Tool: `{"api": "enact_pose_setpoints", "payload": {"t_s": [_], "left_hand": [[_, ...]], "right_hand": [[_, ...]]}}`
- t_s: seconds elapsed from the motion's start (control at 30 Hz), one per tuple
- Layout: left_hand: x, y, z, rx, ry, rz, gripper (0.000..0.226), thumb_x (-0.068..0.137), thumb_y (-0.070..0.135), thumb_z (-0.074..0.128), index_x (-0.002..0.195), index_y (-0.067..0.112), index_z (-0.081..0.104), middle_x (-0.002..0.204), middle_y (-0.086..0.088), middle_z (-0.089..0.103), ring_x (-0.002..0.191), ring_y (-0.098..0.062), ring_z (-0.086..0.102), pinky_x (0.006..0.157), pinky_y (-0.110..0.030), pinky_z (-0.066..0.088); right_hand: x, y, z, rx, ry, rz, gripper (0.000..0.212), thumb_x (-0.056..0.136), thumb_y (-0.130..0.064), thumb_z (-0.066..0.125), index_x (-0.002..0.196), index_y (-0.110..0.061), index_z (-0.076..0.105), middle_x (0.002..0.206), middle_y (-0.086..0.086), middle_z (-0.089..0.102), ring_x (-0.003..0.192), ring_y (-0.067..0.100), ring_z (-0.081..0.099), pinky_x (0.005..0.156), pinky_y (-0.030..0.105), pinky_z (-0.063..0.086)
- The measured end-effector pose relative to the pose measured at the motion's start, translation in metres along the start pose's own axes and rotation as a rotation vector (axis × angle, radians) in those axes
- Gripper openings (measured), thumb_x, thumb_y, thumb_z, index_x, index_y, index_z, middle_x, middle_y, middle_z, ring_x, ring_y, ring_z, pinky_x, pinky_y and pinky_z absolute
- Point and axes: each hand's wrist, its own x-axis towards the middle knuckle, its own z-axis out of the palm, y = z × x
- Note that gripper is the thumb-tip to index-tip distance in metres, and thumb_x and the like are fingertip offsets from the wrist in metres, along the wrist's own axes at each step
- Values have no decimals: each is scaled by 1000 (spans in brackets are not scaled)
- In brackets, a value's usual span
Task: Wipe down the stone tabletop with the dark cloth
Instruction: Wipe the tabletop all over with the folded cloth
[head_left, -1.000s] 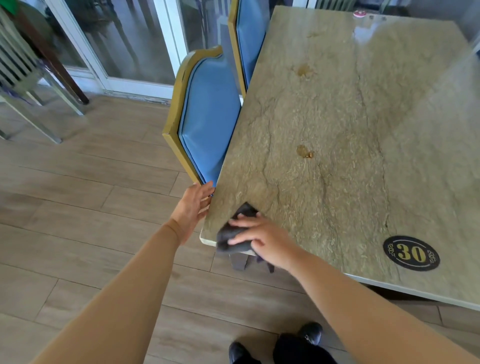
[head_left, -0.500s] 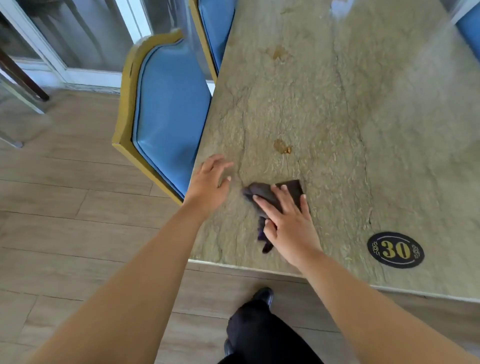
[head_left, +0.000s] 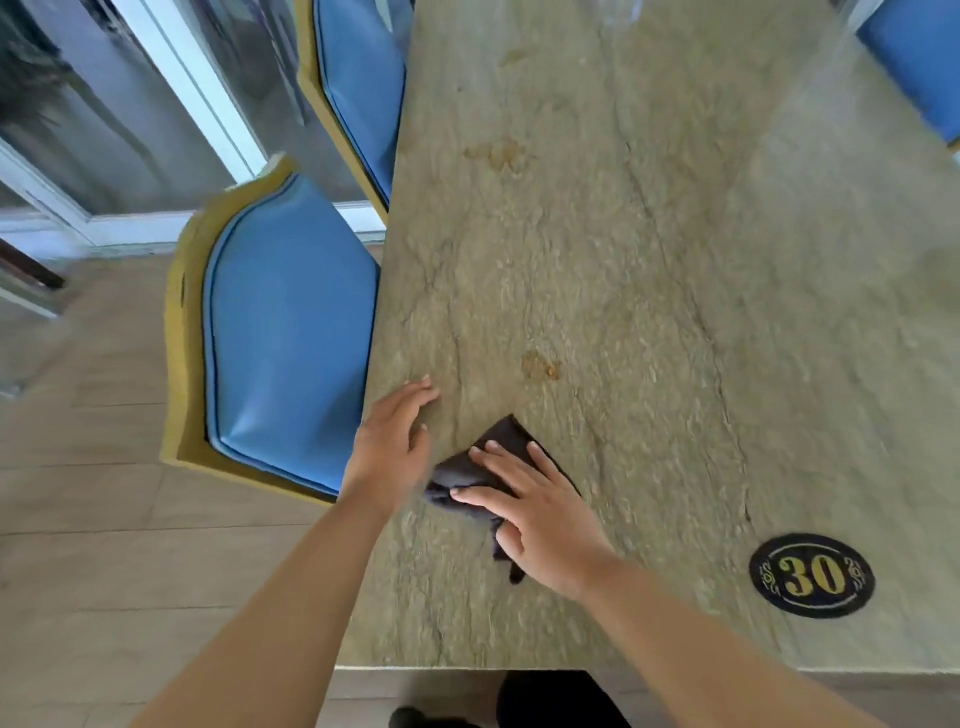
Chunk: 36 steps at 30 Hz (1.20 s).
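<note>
The grey-green stone tabletop (head_left: 649, 260) fills the right of the head view. A dark cloth (head_left: 506, 439) lies flat on it near the front left corner. My right hand (head_left: 540, 514) presses down on the cloth with fingers spread, covering most of it. My left hand (head_left: 392, 447) rests open on the stone at the table's left edge, just left of the cloth. A brown stain (head_left: 540, 366) sits a short way beyond the cloth, and another brown stain (head_left: 501, 156) lies farther up the table.
A black oval badge with a gold 30 (head_left: 812, 575) is fixed near the front right. Two blue chairs with yellow frames, one near (head_left: 280, 332) and one far (head_left: 358, 88), stand against the table's left side. Another blue chair (head_left: 919, 67) shows at the top right. Wooden floor (head_left: 104, 519) lies left.
My right hand has carried the cloth from the front corner edge onto the tabletop. My left hand has moved from beside the chair onto the stone. The view has come closer over the table.
</note>
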Motion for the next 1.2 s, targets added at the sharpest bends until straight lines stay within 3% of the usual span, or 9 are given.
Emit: {"api": "enact_pose_setpoints", "payload": {"t_s": [0.1,0.27,0.4,0.57,0.7,0.77,0.87,1.03,1.2], "left_hand": [[18,4,0,121,-53,65,45,96,21,48,141,28,44,151,17,30,139,-7,25,116,-32,26],[78,15,5,352,-387,98,61,101,48,27,153,33,0,159,13,-19,145,-12,-24,118,-43,-13],[102,26,6,536,-695,-5,66,98,59,13,145,34,-27,146,8,-46,135,-19,-42,113,-47,-23],[142,42,-22,501,-993,-3,59,104,43,18,152,28,-12,154,5,-34,144,-26,-27,117,-49,-9],[165,37,-39,531,-1143,70,61,105,18,28,152,17,-10,157,-2,-28,146,-26,-20,119,-42,-4],[159,31,-41,588,-1146,143,76,101,15,42,151,14,-15,155,-4,-33,145,-28,-22,120,-41,-2],[146,24,-40,689,-1113,251,96,96,26,56,148,14,-24,150,-3,-41,143,-29,-27,120,-41,-1],[144,26,-43,770,-1106,308,106,93,32,60,146,13,-29,149,-5,-43,143,-31,-27,120,-45,1],[139,23,-46,745,-1044,351,105,92,29,62,148,12,-25,152,-5,-38,144,-30,-25,120,-45,1]], "right_hand": [[-10,29,-10,-32,150,354,58,84,-28,26,139,-38,43,157,-1,27,148,14,12,120,45,11],[14,30,-15,5,384,992,55,97,-26,31,151,-28,22,161,11,8,149,23,-1,120,46,-5],[75,19,-22,137,466,1285,60,98,-25,32,153,-24,9,160,14,-8,148,26,-13,118,46,-11],[155,10,-29,342,472,995,62,96,-15,38,153,-23,16,161,10,-1,148,24,-9,119,38,-7],[157,25,-55,766,560,860,60,92,-1,36,147,-27,36,155,4,26,144,22,23,114,28,20],[131,22,-52,709,621,962,60,93,-3,36,146,-31,36,157,0,23,144,22,21,116,37,25],[83,0,-33,595,669,1158,59,97,-7,35,147,-36,29,161,-2,7,149,22,-2,121,40,9],[74,-47,-2,303,658,1325,59,96,-16,38,152,-25,21,161,10,3,148,24,-5,120,40,-5],[100,-134,36,188,400,928,59,92,-28,30,150,-35,22,162,0,1,149,21,-9,118,45,-12]]}}
